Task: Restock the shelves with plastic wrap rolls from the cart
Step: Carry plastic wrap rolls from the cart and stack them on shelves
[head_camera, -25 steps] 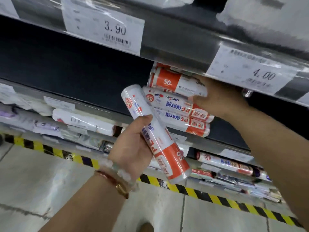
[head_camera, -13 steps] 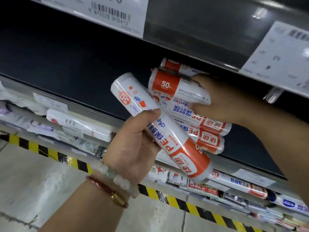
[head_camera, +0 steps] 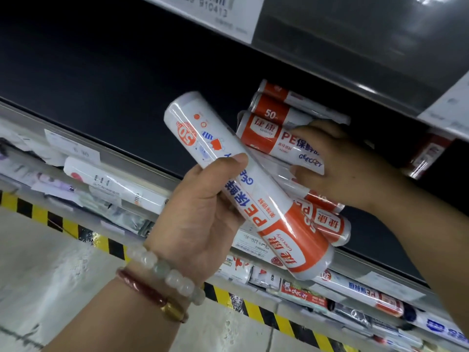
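Observation:
My left hand [head_camera: 203,214] grips one white and orange plastic wrap roll [head_camera: 243,184], held slanted in front of the dark shelf [head_camera: 101,85]. My right hand [head_camera: 350,166] reaches into the shelf and clasps a bunch of several like rolls [head_camera: 274,133]. The bunch rests just behind the single roll and touches it. Two rolls of the bunch poke out below my wrist [head_camera: 327,219]. The far ends of the top rolls are hidden under the shelf above.
A price-tag rail [head_camera: 330,34] runs along the shelf edge above. Another orange roll [head_camera: 426,153] lies further right on the same shelf. Lower shelves [head_camera: 355,288] hold more packaged rolls. A yellow and black strip [head_camera: 63,224] marks the floor edge.
The view has drawn closer to the shelf. My right hand has pushed its bunch of rolls a little deeper and higher, and my left hand has raised its roll towards them.

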